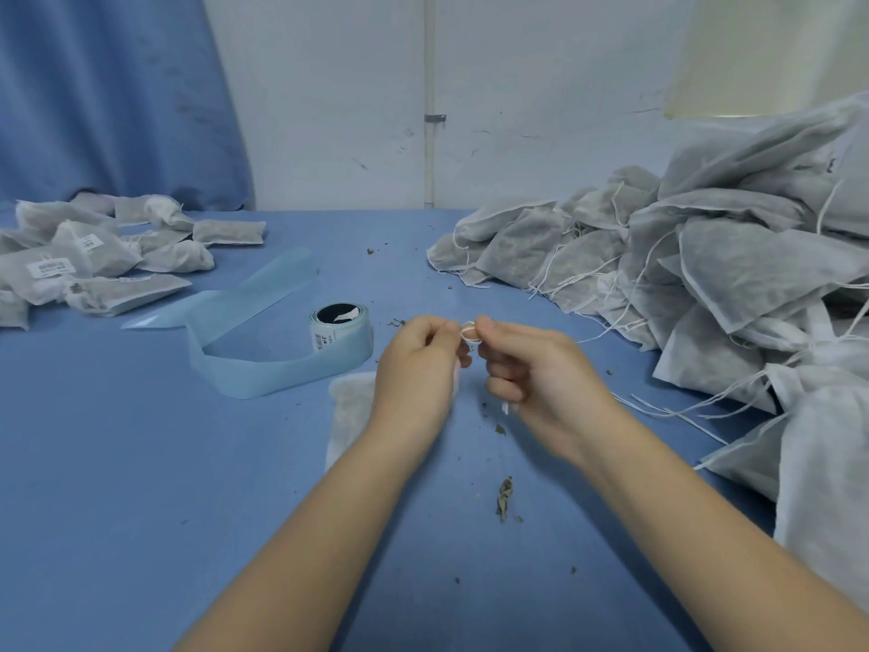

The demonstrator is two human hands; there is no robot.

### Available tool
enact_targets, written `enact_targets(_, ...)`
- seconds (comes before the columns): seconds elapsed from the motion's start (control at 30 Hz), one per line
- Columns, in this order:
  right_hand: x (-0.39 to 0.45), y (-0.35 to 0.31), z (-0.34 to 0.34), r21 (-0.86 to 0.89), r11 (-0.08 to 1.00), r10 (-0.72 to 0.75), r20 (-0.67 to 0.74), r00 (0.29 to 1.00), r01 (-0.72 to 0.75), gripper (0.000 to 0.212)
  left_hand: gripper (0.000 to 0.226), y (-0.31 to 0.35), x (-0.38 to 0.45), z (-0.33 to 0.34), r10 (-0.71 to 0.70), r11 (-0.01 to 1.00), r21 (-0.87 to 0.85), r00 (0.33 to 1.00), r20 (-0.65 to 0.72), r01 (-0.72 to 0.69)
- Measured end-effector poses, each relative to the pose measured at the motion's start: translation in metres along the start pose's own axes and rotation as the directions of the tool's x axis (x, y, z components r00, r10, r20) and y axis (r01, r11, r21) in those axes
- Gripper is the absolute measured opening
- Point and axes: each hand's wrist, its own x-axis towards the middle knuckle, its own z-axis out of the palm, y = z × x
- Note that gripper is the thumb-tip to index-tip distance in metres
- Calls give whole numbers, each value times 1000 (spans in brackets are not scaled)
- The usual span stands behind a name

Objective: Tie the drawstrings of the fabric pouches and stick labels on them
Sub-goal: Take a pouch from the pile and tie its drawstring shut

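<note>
A white fabric pouch (350, 409) lies on the blue table, mostly hidden under my left hand and wrist. My left hand (416, 369) and my right hand (531, 374) meet just above it, fingertips pinching a small loop of the pouch's white drawstring (470, 332). A loose string end hangs below my right fingers. A label roll (339, 329) stands left of my hands, its pale blue backing strip (263, 369) uncoiled across the table.
A large heap of untied pouches (705, 284) with trailing strings fills the right side. Labelled, tied pouches (84, 261) are piled at the far left. Dried herb crumbs (504, 498) are scattered on the blue tablecloth (141, 487). A blue curtain and white wall stand behind.
</note>
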Motion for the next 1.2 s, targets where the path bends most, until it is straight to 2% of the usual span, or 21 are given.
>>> enact_targets(0.07,1,1,1,102,994,45,31,999,-48,18,23,0,-1,-1,-31,999,-44,999,24,32)
enact_targets(0.1,2,2,2,123,991,52,33,998,-55,17,21,-1,-3,-2,12,1000,-19,1000,22,-12)
enact_targets(0.13,2,2,2,129,990,49,23,999,-51,17,23,-1,-5,-4,118,990,70,993,10,-118)
enact_targets(0.17,2,2,2,126,991,40,6,999,-41,18,26,0,-8,-7,273,940,210,962,8,-269)
enact_targets(0.23,2,1,0,113,993,27,-33,999,-23,20,29,0,-13,-10,549,738,457,835,20,-496)
enact_targets(0.27,2,0,-1,109,994,23,-45,999,-18,21,26,1,-15,-11,611,674,512,792,19,-532)
enact_targets(0.4,0,-2,-3,73,997,-21,-70,997,26,23,9,4,-16,-9,683,581,597,731,13,-553)
enact_targets(0.47,-1,-2,-2,4,998,-56,-74,996,56,21,5,3,-14,-9,698,578,601,716,-14,-552)
enact_targets(0.57,-2,0,-3,-151,983,-116,-55,992,107,20,5,3,-13,-11,680,596,614,732,-43,-518)
enact_targets(0.7,-6,-3,-5,-398,894,-248,-51,967,208,12,8,3,-13,-12,713,520,656,701,19,-547)
enact_targets(0.8,-6,-3,-8,-419,865,-329,-59,943,276,8,7,6,-13,-11,629,615,589,777,34,-524)
enact_targets(0.93,-5,3,1,-353,894,-285,28,958,276,10,19,11,-15,-9,472,774,464,881,32,-432)
enact_targets(1.03,-6,7,4,-380,871,-323,30,946,310,15,22,15,-14,-12,322,890,329,946,40,-317)
enact_targets(1.2,2,-3,-4,-513,792,-380,9,925,331,15,20,21,-3,-24,235,966,156,956,-178,-208)
